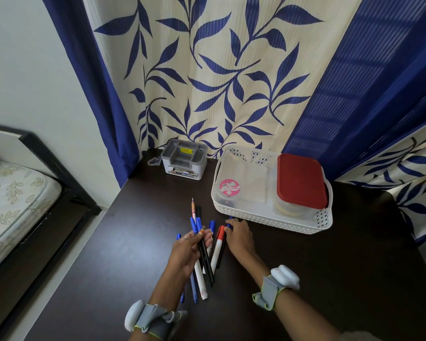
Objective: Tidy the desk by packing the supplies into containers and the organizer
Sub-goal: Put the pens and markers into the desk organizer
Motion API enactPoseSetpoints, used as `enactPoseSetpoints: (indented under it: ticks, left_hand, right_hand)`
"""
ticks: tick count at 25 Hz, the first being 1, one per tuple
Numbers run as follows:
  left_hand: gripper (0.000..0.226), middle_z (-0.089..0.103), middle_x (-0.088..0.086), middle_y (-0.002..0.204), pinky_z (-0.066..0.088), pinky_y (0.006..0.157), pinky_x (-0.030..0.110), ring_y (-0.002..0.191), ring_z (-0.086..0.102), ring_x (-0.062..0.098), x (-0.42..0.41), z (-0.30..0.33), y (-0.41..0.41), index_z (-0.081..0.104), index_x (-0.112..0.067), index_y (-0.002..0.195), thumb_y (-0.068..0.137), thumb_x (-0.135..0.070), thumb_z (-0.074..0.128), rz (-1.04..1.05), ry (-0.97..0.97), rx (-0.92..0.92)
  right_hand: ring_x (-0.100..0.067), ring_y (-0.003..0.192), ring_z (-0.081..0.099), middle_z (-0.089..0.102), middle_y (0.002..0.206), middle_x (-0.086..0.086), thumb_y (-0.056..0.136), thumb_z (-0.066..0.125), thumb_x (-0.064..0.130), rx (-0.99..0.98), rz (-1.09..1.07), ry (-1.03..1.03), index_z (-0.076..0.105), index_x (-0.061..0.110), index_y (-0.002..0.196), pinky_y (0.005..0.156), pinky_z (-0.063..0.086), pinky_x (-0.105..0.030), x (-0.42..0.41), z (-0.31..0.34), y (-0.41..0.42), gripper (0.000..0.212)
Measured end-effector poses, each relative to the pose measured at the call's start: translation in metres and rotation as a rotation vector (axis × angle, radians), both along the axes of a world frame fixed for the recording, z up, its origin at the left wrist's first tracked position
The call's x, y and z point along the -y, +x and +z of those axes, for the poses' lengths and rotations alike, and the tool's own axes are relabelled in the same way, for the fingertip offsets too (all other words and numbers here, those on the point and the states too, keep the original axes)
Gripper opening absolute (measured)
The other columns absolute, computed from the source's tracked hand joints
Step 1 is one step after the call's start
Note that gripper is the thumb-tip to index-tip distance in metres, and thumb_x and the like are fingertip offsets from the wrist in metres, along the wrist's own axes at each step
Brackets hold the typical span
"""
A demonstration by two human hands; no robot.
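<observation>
Midway through gathering, the left hand holds a grip curled round a bundle of blue, black and white pens above the dark wooden bench; the right hand pinches a blue-capped pen beside the white plastic basket. Next, likely, the grey compartmented organizer, well apart at the bench's far edge.

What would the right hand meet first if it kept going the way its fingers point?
Probably the near wall of the white basket, just past the blue pen at the right hand fingertips; depth is hard to judge.
</observation>
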State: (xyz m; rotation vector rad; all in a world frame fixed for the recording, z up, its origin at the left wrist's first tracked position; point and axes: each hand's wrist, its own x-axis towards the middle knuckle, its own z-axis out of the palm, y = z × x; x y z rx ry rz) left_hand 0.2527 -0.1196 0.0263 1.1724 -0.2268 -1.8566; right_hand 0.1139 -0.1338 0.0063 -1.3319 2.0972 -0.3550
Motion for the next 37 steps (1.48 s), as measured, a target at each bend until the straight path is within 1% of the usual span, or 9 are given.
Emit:
enactPoseSetpoints:
  ticks: [4, 8, 11, 16, 20, 23, 29, 33, 37]
  left_hand:
    - [0.013, 0.074, 0.011, 0.072, 0.059, 0.068, 0.023, 0.065, 0.073, 0.015, 0.001, 0.001, 0.0, 0.059, 0.007, 0.096, 0.09, 0.008, 0.047, -0.025, 0.012, 0.004]
    - [0.015, 0.074, 0.013, 0.076, 0.06, 0.068, 0.022, 0.068, 0.073, 0.016, 0.003, 0.0, -0.001, 0.058, 0.008, 0.1, 0.088, 0.01, 0.049, -0.041, 0.003, 0.004]
    - [0.02, 0.073, 0.015, 0.083, 0.06, 0.065, 0.023, 0.071, 0.073, 0.017, 0.005, 0.0, -0.003, 0.055, 0.009, 0.108, 0.089, 0.009, 0.049, -0.072, -0.015, 0.026]
    - [0.016, 0.074, 0.013, 0.079, 0.06, 0.068, 0.024, 0.071, 0.073, 0.017, 0.012, 0.018, -0.014, 0.058, 0.006, 0.1, 0.089, 0.01, 0.047, -0.196, -0.131, 0.094]
    - [0.02, 0.074, 0.002, 0.071, 0.057, 0.062, 0.017, 0.065, 0.071, 0.01, 0.025, 0.04, -0.02, 0.06, 0.002, 0.105, 0.09, 0.008, 0.048, -0.321, -0.296, 0.189]
    - [0.022, 0.074, -0.002, 0.069, 0.056, 0.062, 0.016, 0.063, 0.069, 0.005, 0.043, 0.049, -0.015, 0.061, -0.001, 0.107, 0.089, 0.006, 0.051, -0.345, -0.375, 0.271]
    - [0.025, 0.075, 0.0, 0.073, 0.056, 0.068, 0.016, 0.067, 0.07, 0.005, 0.085, 0.061, -0.003, 0.062, -0.001, 0.108, 0.088, 0.008, 0.052, -0.341, -0.488, 0.344]
    - [0.029, 0.075, -0.004, 0.074, 0.053, 0.078, 0.016, 0.07, 0.068, 0.003, 0.12, 0.071, 0.0, 0.06, 0.005, 0.114, 0.087, 0.01, 0.051, -0.349, -0.588, 0.43]
    - [0.03, 0.075, -0.007, 0.074, 0.055, 0.077, 0.014, 0.071, 0.069, 0.001, 0.161, 0.085, 0.003, 0.058, 0.006, 0.116, 0.088, 0.009, 0.051, -0.362, -0.638, 0.478]
  right_hand:
    - [-0.032, 0.107, 0.057, 0.05, 0.119, -0.013, 0.091, 0.052, 0.014, -0.055, -0.059, -0.019, 0.061, 0.011, 0.103, 0.087, 0.045, -0.033, -0.002, -0.006, -0.003, 0.015]
    - [-0.032, 0.111, 0.056, 0.056, 0.119, -0.012, 0.085, 0.051, 0.005, -0.044, -0.085, -0.018, 0.055, 0.011, 0.111, 0.089, 0.043, -0.032, -0.006, -0.004, -0.014, 0.027]
    - [-0.031, 0.11, 0.057, 0.061, 0.113, -0.01, 0.08, 0.057, 0.01, 0.055, -0.069, -0.035, 0.05, 0.015, 0.124, 0.09, 0.042, -0.03, -0.007, 0.011, -0.022, 0.044]
    - [-0.021, 0.076, 0.057, 0.053, 0.077, 0.003, 0.078, 0.057, 0.005, 0.32, 0.085, -0.14, 0.056, 0.019, 0.117, 0.075, 0.051, -0.035, 0.0, 0.061, -0.023, 0.041]
    - [-0.035, 0.085, 0.066, 0.06, 0.091, -0.007, 0.081, 0.053, -0.002, 0.453, 0.18, -0.173, 0.054, 0.026, 0.106, 0.073, 0.06, -0.042, 0.02, 0.099, -0.016, 0.038]
    - [-0.028, 0.082, 0.064, 0.059, 0.099, -0.015, 0.082, 0.05, -0.006, 0.45, 0.232, -0.193, 0.054, 0.02, 0.106, 0.069, 0.06, -0.034, 0.039, 0.113, -0.011, 0.036]
    - [-0.019, 0.073, 0.06, 0.052, 0.091, 0.001, 0.085, 0.048, -0.009, 0.409, 0.284, -0.221, 0.054, 0.012, 0.123, 0.059, 0.056, -0.017, 0.078, 0.135, 0.0, 0.044]
    - [-0.03, 0.096, 0.063, 0.053, 0.111, -0.009, 0.081, 0.052, -0.005, 0.318, 0.389, -0.249, 0.054, 0.014, 0.128, 0.083, 0.058, -0.041, 0.114, 0.149, 0.003, 0.05]
    - [-0.026, 0.105, 0.058, 0.055, 0.109, -0.006, 0.084, 0.065, 0.013, 0.288, 0.466, -0.298, 0.06, 0.007, 0.119, 0.09, 0.053, -0.044, 0.155, 0.163, 0.004, 0.036]
